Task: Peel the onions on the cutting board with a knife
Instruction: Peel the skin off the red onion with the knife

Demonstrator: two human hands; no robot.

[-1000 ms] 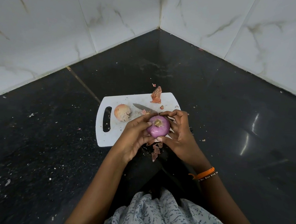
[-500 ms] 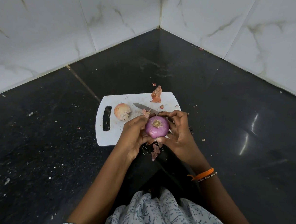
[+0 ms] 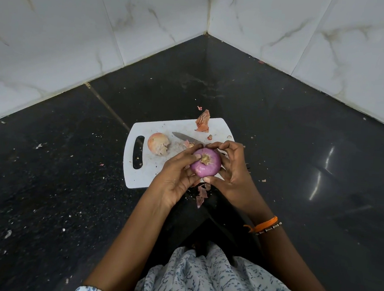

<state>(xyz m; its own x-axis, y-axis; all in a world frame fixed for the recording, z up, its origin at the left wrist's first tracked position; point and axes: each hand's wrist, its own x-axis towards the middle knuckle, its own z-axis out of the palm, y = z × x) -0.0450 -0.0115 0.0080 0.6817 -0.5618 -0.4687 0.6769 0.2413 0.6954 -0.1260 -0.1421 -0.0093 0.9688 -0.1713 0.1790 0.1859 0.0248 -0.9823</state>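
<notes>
Left hand (image 3: 177, 178) and right hand (image 3: 232, 171) raised over cutting board (image 3: 143, 178), fingers curled, gripping purple onion (image 3: 205, 163) between them; left thumb near root end.

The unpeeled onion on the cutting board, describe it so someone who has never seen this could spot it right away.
Find the white cutting board on the dark floor in the tiled corner. Near its slotted handle end lies the unpeeled onion, by itself, left of the knife blade. It wears pale tan, papery skin and nothing touches it, while the purple peeled onion is gripped in both hands.
</notes>
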